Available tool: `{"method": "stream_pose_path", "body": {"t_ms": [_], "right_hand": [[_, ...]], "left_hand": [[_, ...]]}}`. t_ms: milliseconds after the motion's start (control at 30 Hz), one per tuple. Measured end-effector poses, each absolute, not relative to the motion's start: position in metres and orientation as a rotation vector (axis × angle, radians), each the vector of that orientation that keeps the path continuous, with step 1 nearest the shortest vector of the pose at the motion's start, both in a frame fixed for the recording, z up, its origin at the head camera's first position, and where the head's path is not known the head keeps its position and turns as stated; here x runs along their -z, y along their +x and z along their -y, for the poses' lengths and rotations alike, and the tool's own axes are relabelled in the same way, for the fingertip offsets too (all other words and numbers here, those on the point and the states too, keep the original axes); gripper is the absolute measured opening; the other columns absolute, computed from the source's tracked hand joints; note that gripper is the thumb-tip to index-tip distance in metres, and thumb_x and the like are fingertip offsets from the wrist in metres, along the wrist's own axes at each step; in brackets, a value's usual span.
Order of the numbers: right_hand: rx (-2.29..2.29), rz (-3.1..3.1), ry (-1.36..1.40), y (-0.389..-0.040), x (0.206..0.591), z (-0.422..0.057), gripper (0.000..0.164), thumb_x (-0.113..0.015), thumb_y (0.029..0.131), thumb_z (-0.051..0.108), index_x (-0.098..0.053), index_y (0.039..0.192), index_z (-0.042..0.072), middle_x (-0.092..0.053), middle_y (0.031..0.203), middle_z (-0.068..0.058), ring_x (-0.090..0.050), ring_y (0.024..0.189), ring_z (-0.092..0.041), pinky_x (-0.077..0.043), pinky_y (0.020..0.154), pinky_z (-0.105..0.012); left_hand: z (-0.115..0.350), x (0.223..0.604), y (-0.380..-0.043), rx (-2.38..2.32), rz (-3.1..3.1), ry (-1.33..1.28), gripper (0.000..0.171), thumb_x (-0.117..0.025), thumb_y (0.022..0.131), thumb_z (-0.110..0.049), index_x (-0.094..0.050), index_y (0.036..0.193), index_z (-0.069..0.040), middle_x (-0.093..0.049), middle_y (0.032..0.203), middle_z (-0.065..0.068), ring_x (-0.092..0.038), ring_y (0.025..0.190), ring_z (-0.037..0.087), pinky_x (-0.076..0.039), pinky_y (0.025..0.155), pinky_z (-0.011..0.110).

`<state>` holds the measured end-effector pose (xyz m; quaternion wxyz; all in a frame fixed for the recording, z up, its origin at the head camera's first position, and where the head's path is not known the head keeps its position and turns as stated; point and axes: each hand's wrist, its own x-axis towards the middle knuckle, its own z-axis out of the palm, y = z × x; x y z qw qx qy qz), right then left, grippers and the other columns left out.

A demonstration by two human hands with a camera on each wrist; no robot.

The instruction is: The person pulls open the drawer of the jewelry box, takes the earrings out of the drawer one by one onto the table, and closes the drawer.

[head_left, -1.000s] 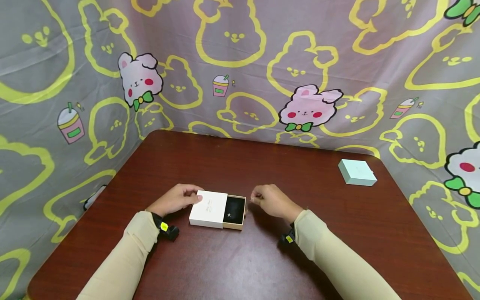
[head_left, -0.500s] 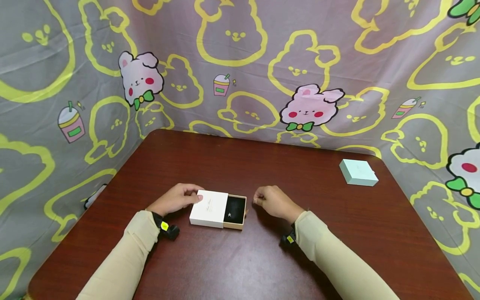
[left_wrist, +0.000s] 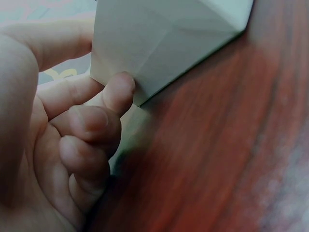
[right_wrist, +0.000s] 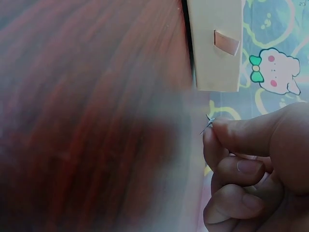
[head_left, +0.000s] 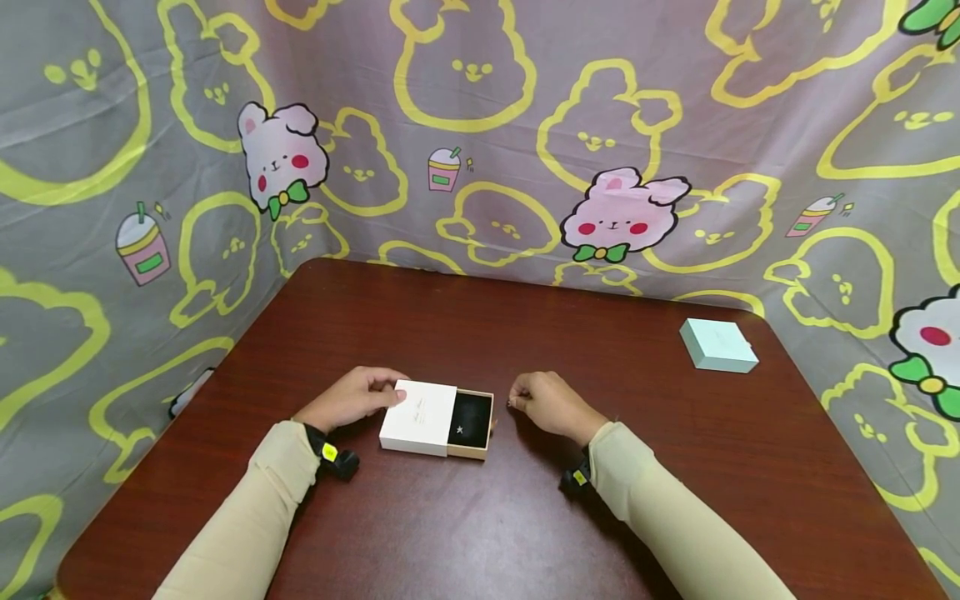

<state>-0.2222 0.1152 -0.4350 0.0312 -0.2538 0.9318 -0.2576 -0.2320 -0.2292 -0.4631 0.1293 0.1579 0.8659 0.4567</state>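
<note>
My left hand (head_left: 356, 398) grips the far left corner of a white jewelry box (head_left: 417, 418), thumb on top. In the left wrist view, fingers (left_wrist: 120, 92) touch the box's pale side (left_wrist: 164, 43). The inner drawer (head_left: 467, 452) is partly slid out to the right, and a small silver star earring (head_left: 460, 430) sits on its black pad (head_left: 474, 412). Just right of the drawer, my right hand (head_left: 551, 402) pinches a small silver star earring (right_wrist: 209, 121) between thumb and index finger, its thin post sticking out. A tan pull tab (right_wrist: 227, 42) hangs from the drawer front.
A closed light-blue box (head_left: 718, 344) lies at the far right of the brown wooden table (head_left: 465, 533). Behind and beside the table hangs a printed curtain (head_left: 480, 100) with cartoon rabbits.
My right hand has drawn slightly to the right, away from the drawer, with the earring in its pinch. The left hand and the white box stay in place.
</note>
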Motion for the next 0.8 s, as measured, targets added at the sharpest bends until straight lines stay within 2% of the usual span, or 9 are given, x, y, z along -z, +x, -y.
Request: {"method": "stream_pose_path", "body": {"t_ms": [567,800], "right_hand": [[0.77,-2.879,-0.796,-0.2241,0.4387,-0.1151,0.013,-0.068,0.09,0.009,-0.066,0.078,0.015,-0.061,0.073,0.01,-0.055,0.069,-0.008,-0.047,0.067,-0.032],[0.754,-2.876,-0.786,-0.225,0.439,-0.1152,0.014,-0.068,0.09,0.009,-0.066,0.078,0.015,-0.06,0.072,0.01,-0.054,0.068,-0.009,-0.047,0.067,-0.032]], "left_hand": [[0.2286,0.4623,-0.2312,-1.326,-2.522,0.472,0.034,-0.069,0.091,-0.034,-0.068,0.117,-0.011,-0.054,0.075,0.003,-0.051,0.062,0.019,-0.043,0.057,0.032],[0.2277,0.4611,-0.2292,-1.343,-2.517,0.455,0.034,-0.068,0.092,-0.029,-0.067,0.12,-0.009,-0.053,0.075,0.002,-0.049,0.062,0.018,-0.042,0.056,0.031]]}}
